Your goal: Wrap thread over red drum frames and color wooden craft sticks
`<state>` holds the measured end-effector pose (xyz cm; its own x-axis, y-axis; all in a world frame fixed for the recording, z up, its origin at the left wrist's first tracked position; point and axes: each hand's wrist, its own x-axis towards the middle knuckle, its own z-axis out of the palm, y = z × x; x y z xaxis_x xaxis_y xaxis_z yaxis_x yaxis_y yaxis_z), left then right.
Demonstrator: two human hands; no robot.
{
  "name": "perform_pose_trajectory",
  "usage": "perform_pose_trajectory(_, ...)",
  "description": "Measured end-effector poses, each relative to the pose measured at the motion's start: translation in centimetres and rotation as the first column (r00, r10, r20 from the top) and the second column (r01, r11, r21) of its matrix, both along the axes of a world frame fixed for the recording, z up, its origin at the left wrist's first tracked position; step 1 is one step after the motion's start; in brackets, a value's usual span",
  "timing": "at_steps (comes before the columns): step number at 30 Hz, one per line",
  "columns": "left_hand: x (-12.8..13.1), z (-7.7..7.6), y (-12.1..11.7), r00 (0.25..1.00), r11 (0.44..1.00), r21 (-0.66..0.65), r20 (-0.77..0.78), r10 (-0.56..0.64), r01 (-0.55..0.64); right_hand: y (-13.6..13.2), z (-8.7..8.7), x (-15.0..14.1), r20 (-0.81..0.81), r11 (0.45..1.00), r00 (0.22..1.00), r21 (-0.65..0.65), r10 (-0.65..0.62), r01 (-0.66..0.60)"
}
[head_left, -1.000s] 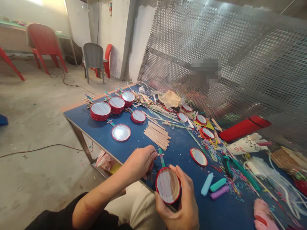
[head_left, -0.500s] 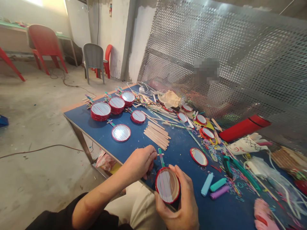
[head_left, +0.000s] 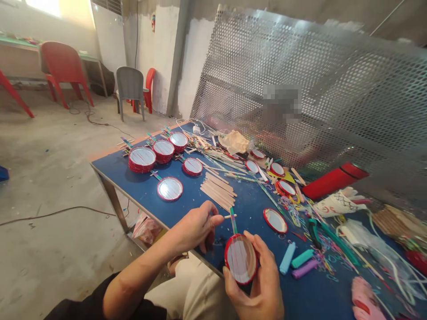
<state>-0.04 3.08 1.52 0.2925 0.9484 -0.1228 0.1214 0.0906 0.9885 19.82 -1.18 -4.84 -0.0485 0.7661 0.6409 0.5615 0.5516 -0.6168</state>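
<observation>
My right hand [head_left: 258,278] is closed round the rim of a small toy banjo [head_left: 240,258]. It has a round face, a red rim and thin strings running over it. The green and purple neck [head_left: 233,222] points away from me. A short pale cross stick [head_left: 231,216] lies across the neck near its tip. My left hand [head_left: 203,226] pinches at the left end of that stick; the fingertips partly hide it. Similar toy banjos [head_left: 142,156] are stacked at the far left, with a single one [head_left: 170,189] nearer me.
Flat wooden craft sticks [head_left: 218,190] lie mid-table. A loose red-rimmed disc [head_left: 275,220], marker-like tubes [head_left: 302,262], green-handled pliers [head_left: 336,240], rubber bands [head_left: 293,211] and a red flask [head_left: 335,180] are to the right. Behind stands a perforated metal panel [head_left: 240,66], a person beyond it.
Both hands and the toy banjo have shifted slightly to the right in view. The left fingers are still at the end of the cross stick.
</observation>
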Motion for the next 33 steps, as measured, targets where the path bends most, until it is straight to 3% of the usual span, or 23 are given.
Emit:
perform_pose_trajectory(3, -0.2, -1.0, -0.3, 0.995, 0.999, 0.019, 0.087, 0.042, -0.043, 0.6, -0.6, 0.5, -0.059, 0.999, 0.998, -0.047, -0.013, 0.011)
perform_pose_trajectory(6, -0.5, -1.8, -0.7, 0.977, 0.995, 0.057, 0.201, 0.074, -0.088, 1.0, 0.5, 0.4, -0.127, 0.99, 0.991, -0.137, -0.053, 0.035)
perform_pose_trajectory(9, -0.9, -2.1, -0.9, 0.962, 0.994, 0.06, 0.266, 0.069, -0.088, 1.3, 4.0, -0.9, -0.159, 0.975, 0.979, -0.204, -0.127, 0.093)
perform_pose_trajectory(12, -1.0, -1.8, -0.9, 0.978, 0.982, 0.16, 0.197, 0.065, -0.097, 2.9, 8.5, -3.2, -0.17, 0.975, 0.973, -0.181, -0.159, 0.128)
perform_pose_trajectory(14, -1.0, -1.6, -0.9, 0.995, 0.969, 0.236, 0.086, 0.05, -0.069, 5.2, 10.8, -4.8, -0.204, 0.976, 0.977, -0.217, -0.058, 0.013)
perform_pose_trajectory(16, -0.9, -1.5, -1.0, 0.999, 0.961, 0.275, -0.018, 0.045, -0.038, 8.2, 12.0, -6.2, -0.214, 0.946, 0.973, -0.288, 0.091, -0.152)
perform_pose_trajectory(20, -0.8, -2.0, -1.1, 0.986, 0.933, 0.358, -0.137, 0.09, -0.036, 14.2, 11.7, -8.2, -0.121, 0.849, 0.947, -0.422, 0.296, -0.319)
perform_pose_trajectory(24, -0.7, -2.5, -1.3, 0.968, 0.911, 0.411, -0.236, 0.091, 0.014, 17.6, 11.0, -9.7, -0.006, 0.783, 0.902, -0.494, 0.431, -0.378)
perform_pose_trajectory(29, -0.6, -2.6, -1.4, 0.943, 0.898, 0.424, -0.331, 0.033, 0.117, 19.0, 11.4, -10.9, 0.11, 0.744, 0.844, -0.542, 0.525, -0.391)
perform_pose_trajectory(33, -0.4, -3.9, -1.0, 0.942, 0.866, 0.464, -0.334, -0.024, 0.187, 17.6, 12.1, -11.2, 0.168, 0.686, 0.766, -0.59, 0.62, -0.425)
